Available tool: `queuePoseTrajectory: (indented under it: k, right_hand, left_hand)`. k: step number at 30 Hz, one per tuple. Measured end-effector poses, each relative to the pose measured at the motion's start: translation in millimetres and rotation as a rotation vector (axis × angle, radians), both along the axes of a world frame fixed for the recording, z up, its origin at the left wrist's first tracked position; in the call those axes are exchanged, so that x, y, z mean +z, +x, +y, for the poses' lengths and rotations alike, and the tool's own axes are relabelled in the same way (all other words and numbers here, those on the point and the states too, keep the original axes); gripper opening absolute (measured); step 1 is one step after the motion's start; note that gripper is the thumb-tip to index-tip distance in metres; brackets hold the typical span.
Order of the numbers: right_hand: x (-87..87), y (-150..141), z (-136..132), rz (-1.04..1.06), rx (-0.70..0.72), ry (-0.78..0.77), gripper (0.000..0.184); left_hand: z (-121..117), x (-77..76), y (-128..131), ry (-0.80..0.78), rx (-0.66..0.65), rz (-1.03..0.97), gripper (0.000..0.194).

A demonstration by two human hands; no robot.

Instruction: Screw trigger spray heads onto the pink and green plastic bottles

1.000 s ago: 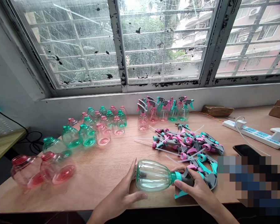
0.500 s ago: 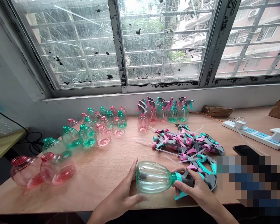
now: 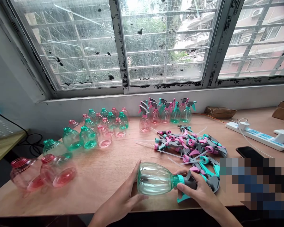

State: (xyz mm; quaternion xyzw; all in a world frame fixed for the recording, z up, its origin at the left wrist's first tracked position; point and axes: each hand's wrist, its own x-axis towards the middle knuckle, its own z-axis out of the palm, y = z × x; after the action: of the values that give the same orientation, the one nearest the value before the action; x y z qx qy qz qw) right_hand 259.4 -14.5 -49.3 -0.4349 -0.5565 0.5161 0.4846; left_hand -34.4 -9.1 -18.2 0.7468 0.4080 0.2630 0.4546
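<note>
Over by the front edge of the worktop (image 3: 104, 176), a clear green bottle (image 3: 155, 178) is lying sideways in midair, its neck pointing right, with a grey spray head (image 3: 190, 181) and turquoise collar (image 3: 180, 179) sitting at its neck. The right hand (image 3: 201, 189) is gripping that head, thumb and fingers closing around it. The left hand (image 3: 123, 198) is cupping wide around the bottle's base, thumb standing apart from the fingers; honestly can't tell whether it's actually touching. Just behind the right hand, a messy heap of loose pink, turquoise and grey spray heads (image 3: 191, 145) is sprawling about, thin clear tubes poking out. Headless pink and green bottles (image 3: 88, 138) are standing off to the left, while a bunch wearing their sprayers (image 3: 165, 113) is lining up near the window wall. Over on the right, a black phone (image 3: 249, 153) is lying near a white power strip (image 3: 257, 135), and a brown package (image 3: 220, 112) is resting farther back.
</note>
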Motion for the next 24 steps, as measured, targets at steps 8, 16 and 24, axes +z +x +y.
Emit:
queuePoseTrajectory:
  k: [8,16,24]
  right_hand:
    - [-0.4,0.3,0.2,-0.001,0.014,-0.01,0.037]
    - [0.4,1.5,0.7,-0.006,0.033,-0.01,0.037]
    - [-0.2,1.8,0.8,-0.015,0.036,-0.027,0.039]
  left_hand:
    - [1.3,1.7,-0.4,-0.066,-0.009,0.019,0.101]
    - [1.5,1.7,0.5,-0.034,0.003,0.015,0.101]
    - [-0.2,6.7,0.6,-0.091,0.024,0.069,0.102]
